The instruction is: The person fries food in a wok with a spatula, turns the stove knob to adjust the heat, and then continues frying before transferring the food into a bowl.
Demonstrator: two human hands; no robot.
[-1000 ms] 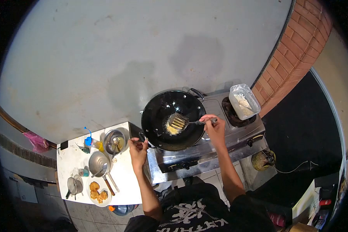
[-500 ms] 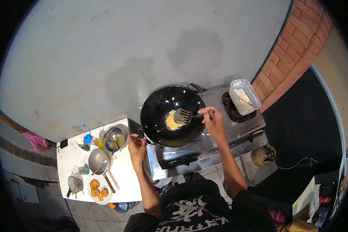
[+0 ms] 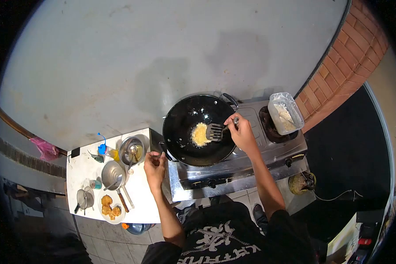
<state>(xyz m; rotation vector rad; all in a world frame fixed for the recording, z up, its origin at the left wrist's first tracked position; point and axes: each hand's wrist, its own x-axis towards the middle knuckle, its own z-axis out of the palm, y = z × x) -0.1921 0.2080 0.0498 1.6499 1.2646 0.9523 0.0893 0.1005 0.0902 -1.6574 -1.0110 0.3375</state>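
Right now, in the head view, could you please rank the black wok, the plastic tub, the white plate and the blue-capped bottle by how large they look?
1. Black wok
2. Plastic tub
3. White plate
4. Blue-capped bottle

This is apparent size only; differing distances from the camera could affect it.

At your left, locate the pink bag point(image 3: 45, 148). Nearer you, a blue jug point(image 3: 137, 229) shows beneath the table's point(image 3: 143, 200) edge. At your right: a gas cylinder point(image 3: 297, 184); far right, bricks point(image 3: 339, 66).

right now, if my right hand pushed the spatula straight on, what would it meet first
The spatula in your right hand would likely meet the pale food in the wok first; depth is unclear.
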